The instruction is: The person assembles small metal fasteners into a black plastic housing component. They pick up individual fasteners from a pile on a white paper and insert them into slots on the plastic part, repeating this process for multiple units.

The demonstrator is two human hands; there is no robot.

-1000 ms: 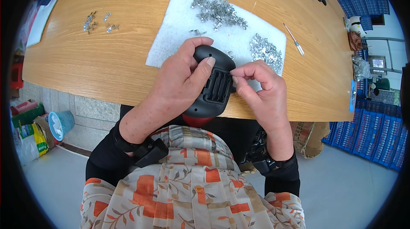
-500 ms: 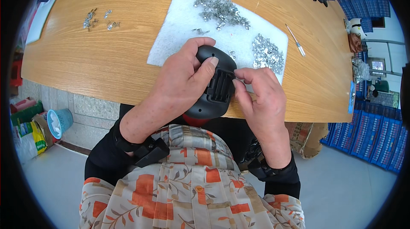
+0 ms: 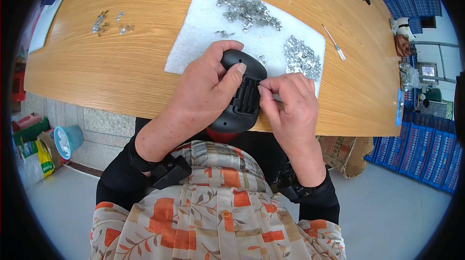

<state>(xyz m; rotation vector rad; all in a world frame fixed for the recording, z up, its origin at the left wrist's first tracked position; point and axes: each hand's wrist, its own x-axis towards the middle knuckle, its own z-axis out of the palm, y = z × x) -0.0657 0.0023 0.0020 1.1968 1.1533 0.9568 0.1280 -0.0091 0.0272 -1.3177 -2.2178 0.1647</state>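
Observation:
A black, rounded plastic device (image 3: 235, 123) with an open slotted battery compartment (image 3: 248, 96) is held at the table's near edge. A bit of red shows beneath its lower end. My left hand (image 3: 201, 78) is closed around its left side, with the thumb pressed on the upper face. At the compartment's right edge, my right hand (image 3: 289, 102) pinches thumb and forefinger together; whatever lies between the fingertips is too small to make out. Behind the device a white foam sheet (image 3: 193, 32) carries a heap of metal clips (image 3: 249, 10) and a heap of small metal plates (image 3: 302, 56).
A screwdriver (image 3: 334, 43) lies right of the foam sheet on the wooden table (image 3: 145, 56). Several loose clips (image 3: 100, 23) are at the table's left. A blue wastebasket (image 3: 69, 140) stands on the floor at left; a cardboard box (image 3: 345, 153) and stacked blue boxes (image 3: 421, 153) are at right.
My right hand has shifted slightly left, its pinched fingertips moving in against the compartment's right edge. My left hand keeps its hold on the device.

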